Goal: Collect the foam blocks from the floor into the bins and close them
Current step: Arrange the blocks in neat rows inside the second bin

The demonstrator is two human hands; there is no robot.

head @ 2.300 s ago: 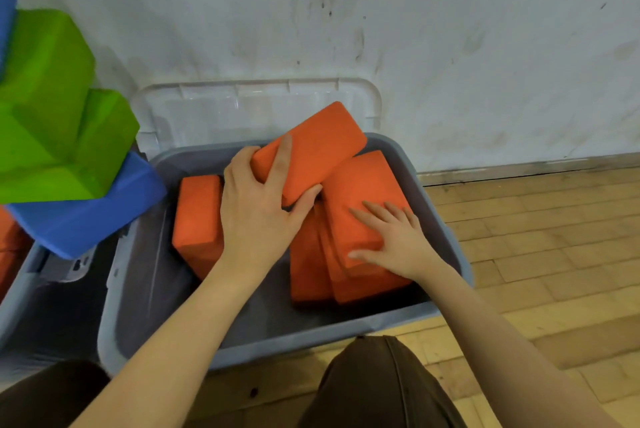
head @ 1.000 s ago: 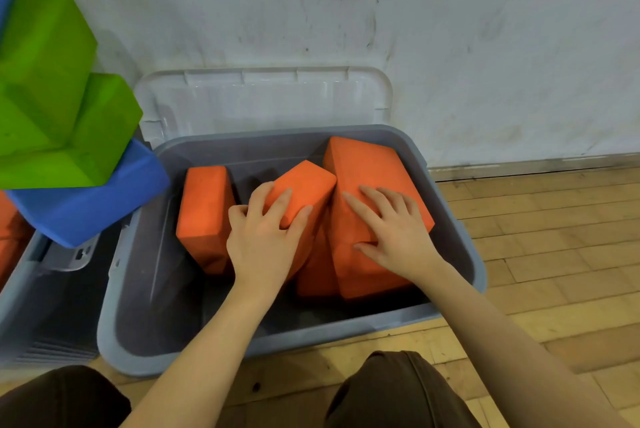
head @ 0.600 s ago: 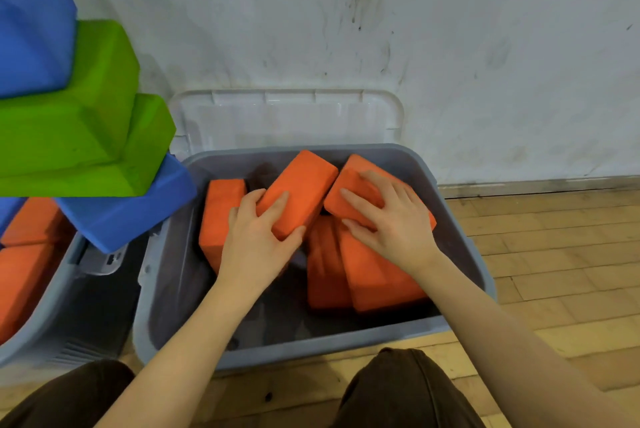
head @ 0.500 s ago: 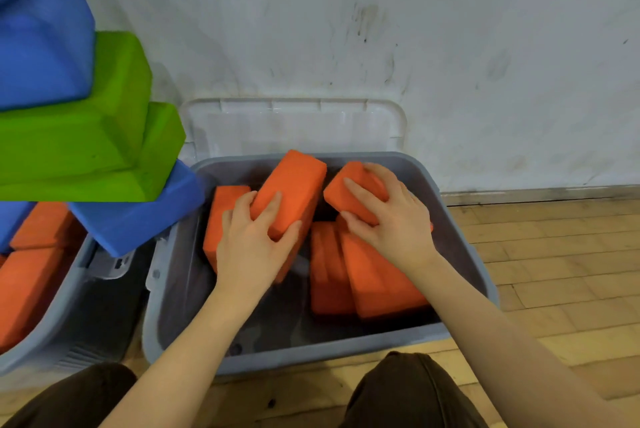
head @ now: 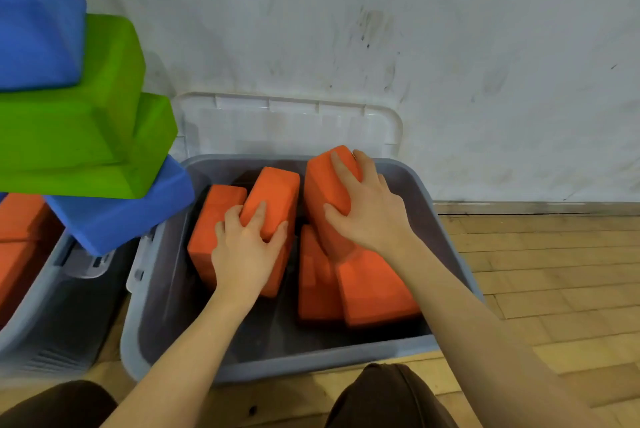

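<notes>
A grey bin stands against the wall, holding several orange foam blocks. My left hand grips an upright orange block that leans on another orange block at the bin's left side. My right hand grips a tilted orange block, raised above two more orange blocks standing at the right. The bin's clear lid stands open behind it against the wall.
A second grey bin with orange blocks sits at the left. Green blocks and blue blocks are piled above it, overhanging the gap between the bins. Wooden floor extends right. My knees show at the bottom edge.
My left hand has stood its orange block upright beside the left one. My right hand has lifted and tipped its block up toward the back of the bin.
</notes>
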